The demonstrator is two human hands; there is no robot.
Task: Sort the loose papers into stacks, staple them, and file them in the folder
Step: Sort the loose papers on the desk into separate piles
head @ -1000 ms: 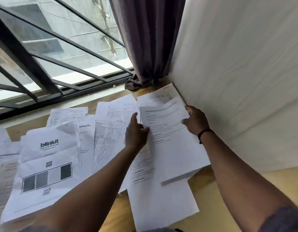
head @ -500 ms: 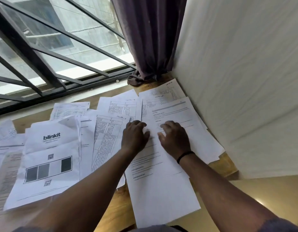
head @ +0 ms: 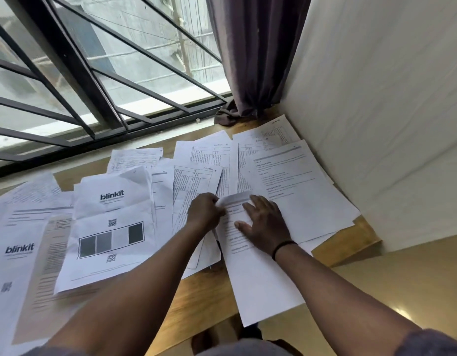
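Observation:
Several loose printed papers lie spread over a wooden table (head: 201, 304). My left hand (head: 205, 210) pinches the curled top edge of a white text sheet (head: 263, 286) that hangs over the table's front edge. My right hand (head: 264, 223) lies flat on that same sheet, fingers spread. To the right sits a stack of text pages (head: 307, 191) against the wall. Table-printed sheets (head: 196, 176) lie just left of my hands. Two "blinkit" sheets, one (head: 106, 227) with grey boxes and another (head: 14, 273), lie at the left. I see no stapler or folder.
A barred window (head: 93, 73) runs along the table's far side. A dark curtain (head: 250, 55) hangs in the far corner, its hem on the table. A white wall (head: 389, 111) bounds the right side. The table's right end (head: 361, 240) stops beside the floor.
My right hand set the text sheet down on the right stack, then came back toward me onto the front sheet. My left hand now lifts that sheet's top edge.

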